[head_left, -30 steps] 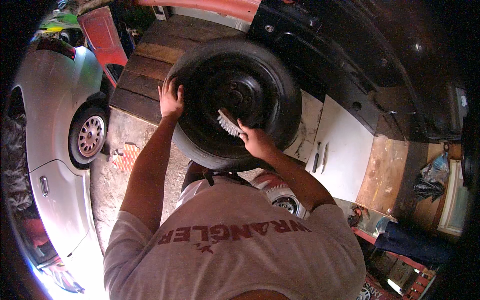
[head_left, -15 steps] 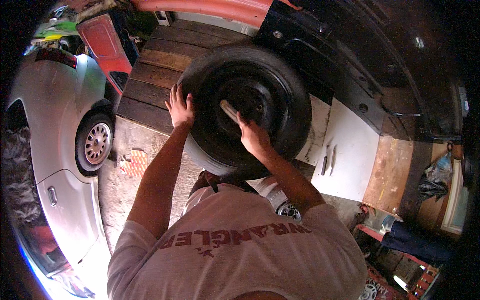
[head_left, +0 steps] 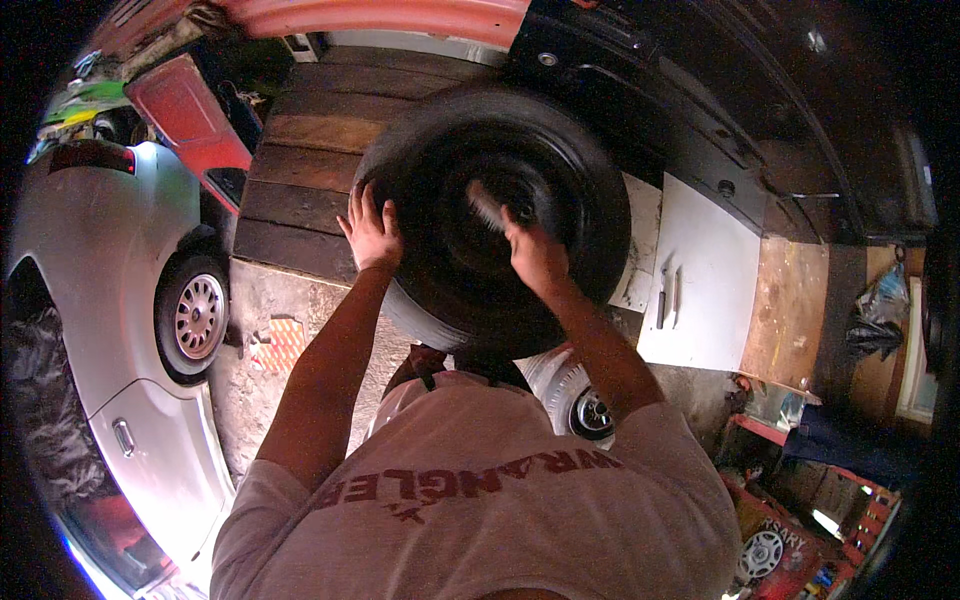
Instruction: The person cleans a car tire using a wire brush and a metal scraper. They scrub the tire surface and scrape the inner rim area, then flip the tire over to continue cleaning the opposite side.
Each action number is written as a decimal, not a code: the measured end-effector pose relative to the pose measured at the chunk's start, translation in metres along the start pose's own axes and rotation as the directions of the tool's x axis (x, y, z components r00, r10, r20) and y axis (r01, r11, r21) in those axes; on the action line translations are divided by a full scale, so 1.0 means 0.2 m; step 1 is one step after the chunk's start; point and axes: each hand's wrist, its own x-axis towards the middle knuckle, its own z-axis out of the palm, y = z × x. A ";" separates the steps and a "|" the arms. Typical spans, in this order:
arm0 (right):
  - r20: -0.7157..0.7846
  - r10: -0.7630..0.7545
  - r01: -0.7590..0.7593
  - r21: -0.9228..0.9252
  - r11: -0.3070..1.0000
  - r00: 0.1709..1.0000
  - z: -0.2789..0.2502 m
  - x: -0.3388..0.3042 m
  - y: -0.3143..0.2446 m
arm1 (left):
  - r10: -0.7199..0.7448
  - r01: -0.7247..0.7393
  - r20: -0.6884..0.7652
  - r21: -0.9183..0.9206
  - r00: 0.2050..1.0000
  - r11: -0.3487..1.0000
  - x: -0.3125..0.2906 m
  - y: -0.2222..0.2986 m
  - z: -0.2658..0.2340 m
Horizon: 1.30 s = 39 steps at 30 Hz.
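A black tyre [head_left: 410,140] on a dark steel wheel [head_left: 555,195] lies in front of me, partly over a bench of wooden planks [head_left: 300,170]. My left hand [head_left: 372,228] rests on the tyre's left sidewall with its fingers spread. Over the middle of the wheel, my right hand [head_left: 537,260] is closed round a brush [head_left: 483,203], whose pale bristles show along one side. The brush is blurred, and I cannot tell whether it touches the metal.
To the right is a white board [head_left: 705,270] bearing two slim hand tools [head_left: 668,295]. A silver car [head_left: 110,230] stands on the left. Below the tyre is another wheel [head_left: 588,412]. A black car panel [head_left: 700,110] borders the upper right, beside a hanging plastic bag [head_left: 880,315].
My right hand and the brush have moved a little to the right over the wheel. My left hand has slid slightly right and down along the tyre. The whole view has shifted slightly.
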 end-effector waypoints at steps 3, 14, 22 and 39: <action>-0.074 0.149 -0.157 -0.121 0.980 0.986 -0.11 0.11 0.00 | 0.002 -0.002 0.001 0.016 1.000 1.000 0.01 -0.02 0.01; -0.063 0.118 -0.117 0.012 0.993 0.991 -0.01 0.03 0.00 | 0.036 -0.036 0.003 -0.006 0.999 0.999 0.00 -0.02 0.00; 0.027 0.084 -0.086 0.065 0.994 0.996 0.09 -0.06 -0.17 | 0.009 -0.009 0.023 0.009 1.000 1.000 0.01 -0.03 0.02; 0.097 0.056 -0.061 0.052 0.997 0.994 -0.33 0.55 -0.13 | 0.023 -0.023 -0.001 -0.071 1.000 0.997 0.01 -0.03 -0.01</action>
